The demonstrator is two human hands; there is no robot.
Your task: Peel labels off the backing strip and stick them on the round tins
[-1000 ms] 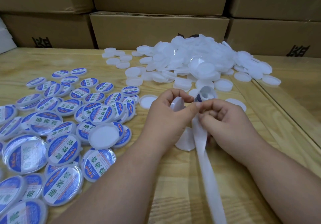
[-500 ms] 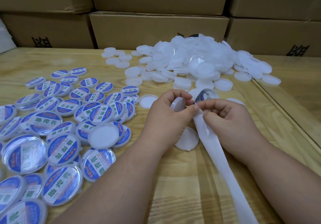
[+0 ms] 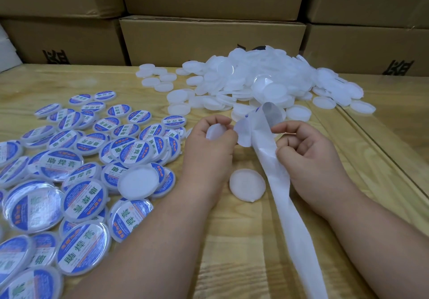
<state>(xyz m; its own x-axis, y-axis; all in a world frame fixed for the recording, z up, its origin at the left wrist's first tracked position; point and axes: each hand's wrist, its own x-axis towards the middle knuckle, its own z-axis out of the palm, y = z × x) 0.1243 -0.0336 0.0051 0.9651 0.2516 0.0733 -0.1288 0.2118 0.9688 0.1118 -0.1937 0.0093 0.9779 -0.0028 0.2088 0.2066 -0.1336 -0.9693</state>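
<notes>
White backing strip [image 3: 275,166] runs from the near edge of the wooden bench [image 3: 232,264] up between my hands, its top curling over; I pinch it in my right hand [image 3: 308,157], fingers curled. My left hand [image 3: 209,150] curls round a blank round tin [image 3: 214,131] and nips a peeling label [image 3: 242,133]. Labelled tins [image 3: 69,171] crowd the left side, a blank pile [image 3: 267,82] sits toward the far edge, and one blank [image 3: 247,185] lies between my wrists.
</notes>
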